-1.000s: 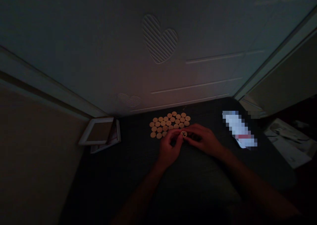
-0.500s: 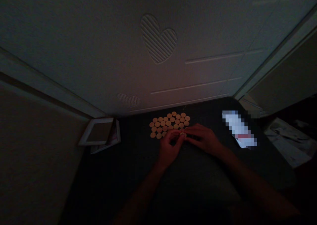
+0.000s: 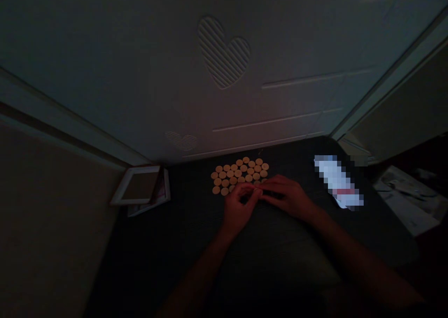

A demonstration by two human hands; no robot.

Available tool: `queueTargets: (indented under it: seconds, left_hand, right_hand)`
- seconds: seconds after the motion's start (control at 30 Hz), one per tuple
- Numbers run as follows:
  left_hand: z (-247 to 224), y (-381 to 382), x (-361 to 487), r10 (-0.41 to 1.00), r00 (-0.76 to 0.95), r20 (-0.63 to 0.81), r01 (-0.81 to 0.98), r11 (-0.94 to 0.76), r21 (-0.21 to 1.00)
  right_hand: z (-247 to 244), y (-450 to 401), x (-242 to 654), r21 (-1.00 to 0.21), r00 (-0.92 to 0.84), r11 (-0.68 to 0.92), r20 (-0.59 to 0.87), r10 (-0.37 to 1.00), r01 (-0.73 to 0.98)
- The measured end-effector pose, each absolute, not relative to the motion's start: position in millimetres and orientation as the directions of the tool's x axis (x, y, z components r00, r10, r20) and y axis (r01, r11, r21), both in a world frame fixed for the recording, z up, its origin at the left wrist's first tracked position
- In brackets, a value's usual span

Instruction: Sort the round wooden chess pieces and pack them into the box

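Note:
My left hand and my right hand meet fingertip to fingertip just above the dark tabletop. Both are closed in a pinch around one small round disc, which the fingers now almost fully cover. Right behind them, flat on the table, lie several pale, wood-coloured round discs in close, uneven rows. The nearest discs are partly hidden by my fingers. The light is dim, and any marks on the discs are too faint to read.
Picture frames lie stacked at the table's left edge. On the right is a bright, blurred-out phone-like object. A pale panel with heart reliefs rises behind the dark table. Papers lie beyond the right edge.
The disc between my fingertips showed its face before; now the fingers hide it. My hands have barely moved, and the rows of discs look the same.

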State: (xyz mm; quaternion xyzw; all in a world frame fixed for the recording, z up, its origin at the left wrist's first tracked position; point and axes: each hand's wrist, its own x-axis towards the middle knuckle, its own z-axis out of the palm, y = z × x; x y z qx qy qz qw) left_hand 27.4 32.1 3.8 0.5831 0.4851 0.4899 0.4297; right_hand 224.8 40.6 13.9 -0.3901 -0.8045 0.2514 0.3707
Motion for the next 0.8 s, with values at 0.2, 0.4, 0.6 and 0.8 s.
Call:
queueTargets:
  seconds: [0.2,0.4,0.6,0.8]
  left_hand:
    - [3,32,28,0.988,0.053,0.144,0.144,-0.150,0.978]
    - [-3,32,26,0.986,0.080,0.148,0.208,-0.162,0.965]
    - [0,31,26,0.945,0.201,0.258,0.328,-0.313,0.891]
    - [1,31,26,0.898,0.298,0.324,0.342,-0.418,0.842]
  right_hand:
    - [16,41,226,-0.697,-0.429,0.558,0.379,0.820,0.450]
    - [36,46,249,-0.710,-0.302,0.444,0.327,0.895,0.547]
    - [31,56,271,-0.719,-0.305,0.289,0.112,0.946,0.633]
    - [22,59,270,-0.701,-0.374,0.283,0.025,0.927,0.655]
